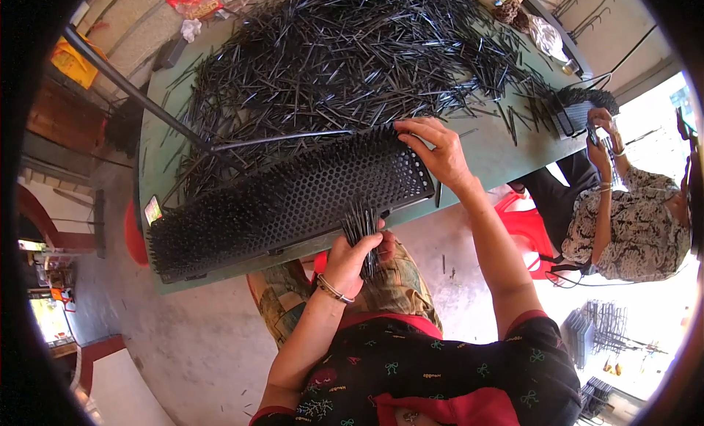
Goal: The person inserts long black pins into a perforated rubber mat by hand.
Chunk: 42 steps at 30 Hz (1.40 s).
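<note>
A long black tray (330, 180) with a grid of round holes lies along the near edge of the table. Thin black sticks stand packed upright in its left part and along its far edge, while many holes on the right and near side are bare. My left hand (353, 259) is closed around a bundle of black sticks (360, 224), held just in front of the tray. At the tray's far right corner, my right hand (438, 148) pinches with thumb and fingers at a black stick, mostly hidden by the fingertips.
A large heap of loose black sticks (345, 55) covers the green table (506, 151) beyond the tray. A dark rod (147, 103) crosses at the left. On the right, another person (623, 220) works beside a box of sticks (576, 118) and a red stool (524, 231).
</note>
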Each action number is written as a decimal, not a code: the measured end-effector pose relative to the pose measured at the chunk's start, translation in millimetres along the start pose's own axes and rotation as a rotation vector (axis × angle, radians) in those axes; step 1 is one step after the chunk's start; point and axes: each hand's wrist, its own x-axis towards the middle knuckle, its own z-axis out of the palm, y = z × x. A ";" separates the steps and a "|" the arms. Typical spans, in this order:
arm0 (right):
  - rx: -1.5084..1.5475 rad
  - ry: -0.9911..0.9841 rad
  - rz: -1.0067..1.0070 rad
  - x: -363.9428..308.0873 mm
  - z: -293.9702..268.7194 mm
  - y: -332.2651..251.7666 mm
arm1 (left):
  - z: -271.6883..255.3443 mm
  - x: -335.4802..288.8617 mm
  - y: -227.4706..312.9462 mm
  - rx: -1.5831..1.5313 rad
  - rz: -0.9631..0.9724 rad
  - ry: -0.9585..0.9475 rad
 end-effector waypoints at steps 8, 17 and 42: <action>0.021 0.143 0.164 -7.2 11.9 -11.6 | -2.7 -4.3 2.2 -0.062 0.002 -0.047; -0.036 0.267 0.368 -15.5 3.9 -19.0 | -14.2 -4.9 0.3 -0.074 0.030 -0.029; 0.330 -0.205 0.596 -26.1 7.7 -77.9 | -12.2 -10.6 7.3 -0.049 0.097 -0.014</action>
